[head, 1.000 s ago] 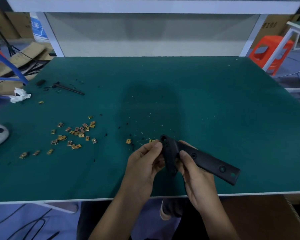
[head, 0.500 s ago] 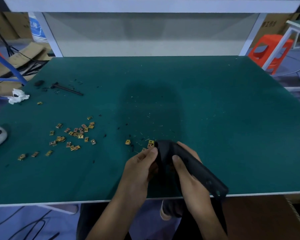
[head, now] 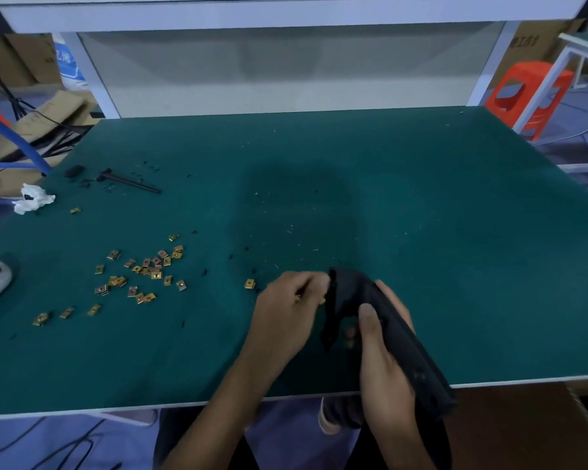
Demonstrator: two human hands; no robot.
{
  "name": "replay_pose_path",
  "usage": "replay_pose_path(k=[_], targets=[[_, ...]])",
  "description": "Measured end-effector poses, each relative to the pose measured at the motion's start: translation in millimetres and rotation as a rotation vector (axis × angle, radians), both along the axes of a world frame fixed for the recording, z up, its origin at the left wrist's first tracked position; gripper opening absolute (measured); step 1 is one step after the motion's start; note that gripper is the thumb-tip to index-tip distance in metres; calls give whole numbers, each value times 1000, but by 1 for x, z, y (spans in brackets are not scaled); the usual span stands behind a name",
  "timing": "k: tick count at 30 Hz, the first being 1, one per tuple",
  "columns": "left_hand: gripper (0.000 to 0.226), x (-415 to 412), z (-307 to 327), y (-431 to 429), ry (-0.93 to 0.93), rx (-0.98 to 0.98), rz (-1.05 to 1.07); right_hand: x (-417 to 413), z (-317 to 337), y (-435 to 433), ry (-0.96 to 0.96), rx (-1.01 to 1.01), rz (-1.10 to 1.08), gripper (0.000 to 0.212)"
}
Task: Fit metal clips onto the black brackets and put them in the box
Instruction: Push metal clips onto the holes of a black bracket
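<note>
The black bracket (head: 398, 337) stayed gripped in the right hand (head: 382, 364), while the left hand (head: 286, 310) (blurred, its hold impossible to tell) had curled beside its top end.

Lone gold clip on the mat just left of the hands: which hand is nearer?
Left. The left hand is just right of the lone clip, close beside it but not touching. The right hand is farther right, gripping the black bracket.
</note>
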State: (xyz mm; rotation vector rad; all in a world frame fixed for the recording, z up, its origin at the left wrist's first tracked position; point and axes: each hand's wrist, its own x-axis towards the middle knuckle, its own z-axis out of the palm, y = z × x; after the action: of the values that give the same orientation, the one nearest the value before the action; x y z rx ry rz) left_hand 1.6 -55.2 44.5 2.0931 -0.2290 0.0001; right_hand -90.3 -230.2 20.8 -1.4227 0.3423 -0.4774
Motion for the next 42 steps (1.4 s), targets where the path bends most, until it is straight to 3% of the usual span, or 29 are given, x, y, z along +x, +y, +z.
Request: replay_pose_path(k=[2, 5, 10, 14, 18, 22, 25, 27, 29, 37, 42], targets=[[24, 18, -5, 12, -154, 248, -18, 9, 10, 48, 36, -99, -23, 25], [29, 37, -11, 26, -154, 598, -83, 13, -2, 56, 22, -5, -43, 27], [5, 45, -7, 30, -109, 579, -131, 14, 0, 56, 10, 26, -45, 27], [7, 39, 1, 32, 11, 281, -30, 17, -3, 53, 18, 62, -29, 31], [24, 19, 6, 31, 112, 30, -45, 20, -8, 49, 3, 41, -33, 27], [15, -16, 5, 18, 354, -415, 60, 23, -17, 44, 6, 132, 2, 43], [11, -34, 1, 8, 499, -604, 49, 25, -18, 43, -28, 242, -34, 43], [13, -40, 0, 4, 552, -676, 59, 27, -18, 41, -70, 329, -41, 22], [16, -43, 0, 1, 599, -732, 56, 28, -16, 40, -82, 417, -26, 16], [14, -43, 8, -5, 631, -839, 82, 26, -18, 39, -27, 410, 10, 53], [14, -39, 6, -5, 576, -817, 98, 26, -17, 39, -11, 310, 36, 40]])
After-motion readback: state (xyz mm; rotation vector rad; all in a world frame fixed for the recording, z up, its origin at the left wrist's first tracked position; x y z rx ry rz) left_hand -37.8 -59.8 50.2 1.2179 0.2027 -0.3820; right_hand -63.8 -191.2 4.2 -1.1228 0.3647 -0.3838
